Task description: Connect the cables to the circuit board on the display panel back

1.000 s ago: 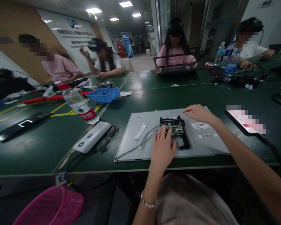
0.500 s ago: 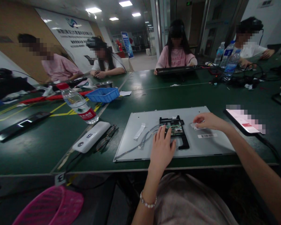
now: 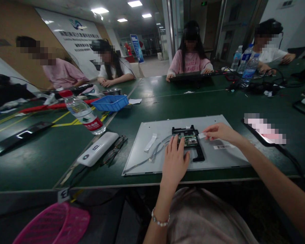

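"Desk (image 3: 152, 110), left end?"

"Glossy black slab (image 3: 21, 137), one. Bottle (image 3: 85, 113), red cap, clear plastic. White oblong device (image 3: 98, 149), lying flat; eyeglasses (image 3: 114, 150) just beside it."

"Middle?"

"Gray panel (image 3: 141, 137), flat, near the front edge. On it, white strip (image 3: 150, 142); gray cables (image 3: 156, 154), running toward the black frame (image 3: 200, 154)."

"Left hand (image 3: 175, 164)?"

"Laid over the left part of that frame, fingers at its circuit board (image 3: 192, 140); grip spread, thumb apart."

"Right hand (image 3: 221, 133)?"

"Grip pinching a white slip (image 3: 201, 135) by the frame's right edge; whether slip and frame touch, I cannot tell."

"Remainder?"

"Barcode label (image 3: 221, 147), on the panel. Phone (image 3: 266, 133), lit, right of the panel."
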`<state>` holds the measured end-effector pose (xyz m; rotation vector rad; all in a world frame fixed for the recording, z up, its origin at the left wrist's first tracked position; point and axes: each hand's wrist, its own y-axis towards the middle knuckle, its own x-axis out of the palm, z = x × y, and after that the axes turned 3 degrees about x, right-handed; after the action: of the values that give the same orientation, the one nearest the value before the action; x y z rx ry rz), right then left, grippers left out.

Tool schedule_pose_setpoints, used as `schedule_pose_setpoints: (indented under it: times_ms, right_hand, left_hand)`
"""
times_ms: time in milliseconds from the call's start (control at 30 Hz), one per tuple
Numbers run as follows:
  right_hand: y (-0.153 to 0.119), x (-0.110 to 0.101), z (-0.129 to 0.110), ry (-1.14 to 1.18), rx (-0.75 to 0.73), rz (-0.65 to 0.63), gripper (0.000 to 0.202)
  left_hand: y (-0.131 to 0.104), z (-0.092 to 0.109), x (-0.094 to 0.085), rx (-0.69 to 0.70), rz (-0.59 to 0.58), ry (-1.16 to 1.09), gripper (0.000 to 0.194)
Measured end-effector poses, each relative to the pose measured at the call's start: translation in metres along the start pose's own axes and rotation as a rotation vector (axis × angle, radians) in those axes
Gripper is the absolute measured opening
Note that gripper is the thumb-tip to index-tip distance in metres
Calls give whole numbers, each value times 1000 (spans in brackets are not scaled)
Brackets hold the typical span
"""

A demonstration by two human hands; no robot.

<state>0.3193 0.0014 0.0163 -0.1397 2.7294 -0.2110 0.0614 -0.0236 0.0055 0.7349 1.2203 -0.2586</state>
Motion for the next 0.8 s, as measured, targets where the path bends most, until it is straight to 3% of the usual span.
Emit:
schedule_pose_setpoints:
  times_ms: [267, 367, 533, 800]
  right_hand:
    - [-2, 17, -6, 45, 67, -7, 21]
    - [2, 21, 0, 39, 14, 24, 15]
    - [6, 25, 8, 23, -88, 29, 15]
    - [4, 24, 6, -425, -328, 202, 14]
  left_hand:
    - [11, 25, -9, 73, 31, 8, 42]
    - [16, 39, -4, 123, 15, -5, 40]
    - [20, 48, 10, 80, 12, 17, 36]
    - [19, 46, 11, 97, 9, -2, 33]
